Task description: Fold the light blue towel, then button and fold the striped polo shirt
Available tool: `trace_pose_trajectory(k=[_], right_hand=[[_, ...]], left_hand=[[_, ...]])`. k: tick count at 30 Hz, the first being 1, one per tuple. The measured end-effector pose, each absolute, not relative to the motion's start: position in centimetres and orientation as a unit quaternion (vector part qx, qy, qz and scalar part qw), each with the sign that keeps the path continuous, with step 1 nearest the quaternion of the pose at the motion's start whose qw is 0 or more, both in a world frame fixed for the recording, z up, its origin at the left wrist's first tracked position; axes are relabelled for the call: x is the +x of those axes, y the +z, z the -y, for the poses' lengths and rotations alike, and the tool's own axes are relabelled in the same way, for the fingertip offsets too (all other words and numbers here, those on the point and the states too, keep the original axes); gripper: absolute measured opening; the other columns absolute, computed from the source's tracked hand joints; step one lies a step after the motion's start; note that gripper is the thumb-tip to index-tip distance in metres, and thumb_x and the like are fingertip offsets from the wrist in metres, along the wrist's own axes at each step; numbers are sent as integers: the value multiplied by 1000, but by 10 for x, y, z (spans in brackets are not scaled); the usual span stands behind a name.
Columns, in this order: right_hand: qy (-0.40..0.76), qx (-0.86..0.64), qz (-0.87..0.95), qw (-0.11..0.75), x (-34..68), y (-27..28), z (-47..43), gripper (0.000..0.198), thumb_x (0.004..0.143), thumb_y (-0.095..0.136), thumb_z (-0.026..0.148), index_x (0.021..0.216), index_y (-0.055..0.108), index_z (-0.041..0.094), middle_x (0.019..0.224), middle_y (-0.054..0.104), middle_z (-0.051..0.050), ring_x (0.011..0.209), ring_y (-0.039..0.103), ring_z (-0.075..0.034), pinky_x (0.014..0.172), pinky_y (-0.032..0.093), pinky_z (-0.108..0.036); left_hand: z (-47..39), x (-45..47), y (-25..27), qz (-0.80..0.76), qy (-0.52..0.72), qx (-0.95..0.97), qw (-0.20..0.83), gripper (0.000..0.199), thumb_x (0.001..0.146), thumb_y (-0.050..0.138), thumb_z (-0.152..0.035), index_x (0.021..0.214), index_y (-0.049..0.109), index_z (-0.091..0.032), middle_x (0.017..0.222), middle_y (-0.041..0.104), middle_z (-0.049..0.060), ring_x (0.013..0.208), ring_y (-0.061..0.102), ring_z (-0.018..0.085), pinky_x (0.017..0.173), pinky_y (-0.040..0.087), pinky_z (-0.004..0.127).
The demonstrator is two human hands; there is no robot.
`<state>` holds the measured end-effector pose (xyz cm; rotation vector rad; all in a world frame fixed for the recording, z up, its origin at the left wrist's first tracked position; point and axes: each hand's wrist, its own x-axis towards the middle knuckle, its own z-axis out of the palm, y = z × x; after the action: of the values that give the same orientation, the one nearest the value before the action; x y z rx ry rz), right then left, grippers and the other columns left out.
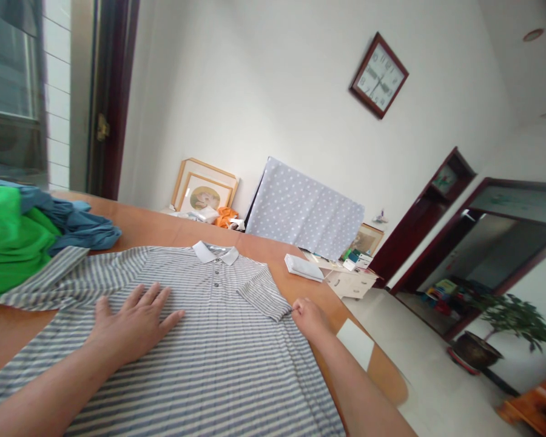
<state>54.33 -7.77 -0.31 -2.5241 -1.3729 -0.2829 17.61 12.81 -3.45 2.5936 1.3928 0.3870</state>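
Observation:
A grey-and-white striped polo shirt (209,352) lies spread face up on the wooden table, its white collar (215,252) toward the far edge and its buttons showing. My left hand (131,321) rests flat on the shirt's chest, fingers spread. At the right, my right hand (308,317) is closed, pinching the hem of the shirt's short sleeve (266,294). The other sleeve (50,282) stretches out to the left, near the heaped clothes. The shirt's lower part runs out of view at the bottom.
Green cloth (13,243) and blue cloth (79,218) are heaped on the table (150,227) at the left. A folded white cloth (304,267) and a white sheet (355,343) lie along the right side. A dotted cover (304,206) stands beyond the far edge.

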Motion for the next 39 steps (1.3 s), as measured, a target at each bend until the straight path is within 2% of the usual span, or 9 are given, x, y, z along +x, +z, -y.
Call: trace_pose_trajectory(k=[4,10,15,17,21,24,29,34,39], right_hand=[[-109,-859,482,131,537,2,74,14,91,53,25,90,67,24,93,65,-2,81,57,-15,62,28,-26],[-83,-865,483,107,537,1,64,18,87,56,23,70,64,23,74,66,-1,70,58,-16,59,28,-26],[-89,-858,492,122,534,10,38,33,100,37,31,97,69,22,100,71,-7,96,64,-20,77,41,-27],[-72,-848,511,120,529,7,26,40,102,31,35,121,64,21,125,66,-11,119,58,-21,93,40,-29],[-5,-847,525,88,521,-12,15,64,101,32,49,153,35,11,162,29,-16,150,23,-25,116,24,-36],[49,-859,506,56,521,-26,17,77,99,27,58,157,25,7,165,18,-18,153,12,-29,120,14,-44],[94,-871,481,25,531,-23,11,88,96,21,69,158,20,7,165,16,-18,153,9,-31,121,8,-51],[77,-871,484,39,526,-10,-25,84,98,11,63,158,15,4,166,10,-17,154,2,-26,122,9,-45],[69,-849,521,52,501,-23,-49,84,98,18,64,159,16,6,167,8,-15,154,1,-26,122,5,-41]], left_hand=[[-126,176,-31,-459,106,879,71,69,88,33,-61,145,53,-28,161,33,13,149,21,44,107,-1,79],[-130,177,-36,-463,123,874,75,73,89,31,-64,147,49,-25,161,33,14,148,22,44,106,2,81],[-131,174,-40,-461,136,873,88,76,88,32,-68,147,50,-25,160,34,16,148,21,46,106,1,81],[-131,174,-39,-462,128,873,87,75,88,32,-67,147,50,-25,161,33,15,148,21,45,106,1,81],[-131,175,-40,-458,134,875,86,75,88,34,-67,147,50,-23,160,33,16,148,21,46,105,0,81],[-130,176,-41,-462,133,874,77,77,88,33,-67,148,48,-22,160,33,15,148,20,46,106,0,82],[-128,177,-43,-470,117,873,60,78,89,31,-67,150,44,-20,162,31,13,149,20,45,106,3,83],[-126,176,-42,-475,111,872,51,77,89,32,-66,151,43,-21,162,31,13,149,21,45,106,6,82],[-126,177,-41,-475,103,873,50,76,90,31,-67,151,43,-23,162,29,12,150,19,43,107,4,82]])
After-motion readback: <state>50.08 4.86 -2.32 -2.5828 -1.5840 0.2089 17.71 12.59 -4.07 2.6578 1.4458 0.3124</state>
